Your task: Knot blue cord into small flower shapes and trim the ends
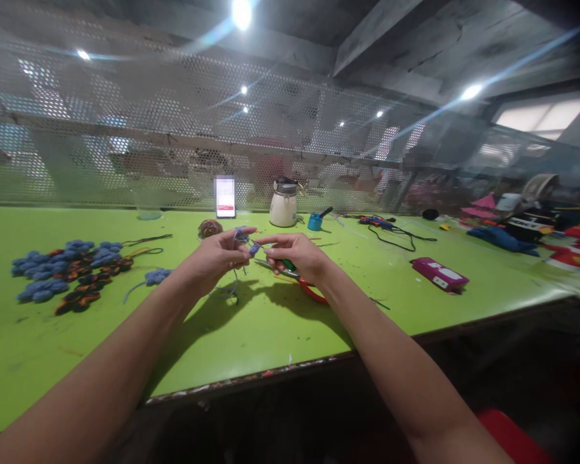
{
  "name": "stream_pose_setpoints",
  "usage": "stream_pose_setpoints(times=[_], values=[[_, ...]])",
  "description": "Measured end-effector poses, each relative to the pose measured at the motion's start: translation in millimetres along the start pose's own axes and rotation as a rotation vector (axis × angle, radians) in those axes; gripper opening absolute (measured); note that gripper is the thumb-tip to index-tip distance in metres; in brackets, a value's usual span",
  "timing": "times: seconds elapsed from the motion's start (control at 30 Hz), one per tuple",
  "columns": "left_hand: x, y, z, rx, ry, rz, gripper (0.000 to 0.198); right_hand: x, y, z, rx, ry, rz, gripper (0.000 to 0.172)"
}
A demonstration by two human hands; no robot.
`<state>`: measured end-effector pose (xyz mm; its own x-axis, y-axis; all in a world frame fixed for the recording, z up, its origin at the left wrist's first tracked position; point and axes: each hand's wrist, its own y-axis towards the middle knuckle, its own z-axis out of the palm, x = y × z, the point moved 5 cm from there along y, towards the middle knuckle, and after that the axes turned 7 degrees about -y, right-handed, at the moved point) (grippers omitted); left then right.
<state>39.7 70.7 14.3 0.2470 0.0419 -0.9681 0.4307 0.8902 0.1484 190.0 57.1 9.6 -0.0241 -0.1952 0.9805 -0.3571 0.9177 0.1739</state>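
Cord (pixel 248 247), blue-grey and knotted, is pinched between left hand (pixel 217 255) and right hand (pixel 297 253).

You will find no writing here that can be read. The upright smartphone with the lit screen (pixel 225 196), at the back of the green bench (pixel 270 328), shows a white page with a red band low down, but its lettering is too small to make out. The flat magenta box (pixel 439 272) to your right carries a white label, equally illegible.
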Motion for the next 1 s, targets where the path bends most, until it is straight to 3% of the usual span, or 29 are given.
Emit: stream_pose_setpoints(times=[1.0], values=[[1.4,-0.2,0.4,0.033,-0.048,-0.005,0.060,-1.0,1.3,-1.4,0.017,-0.053,-0.024,0.033]])
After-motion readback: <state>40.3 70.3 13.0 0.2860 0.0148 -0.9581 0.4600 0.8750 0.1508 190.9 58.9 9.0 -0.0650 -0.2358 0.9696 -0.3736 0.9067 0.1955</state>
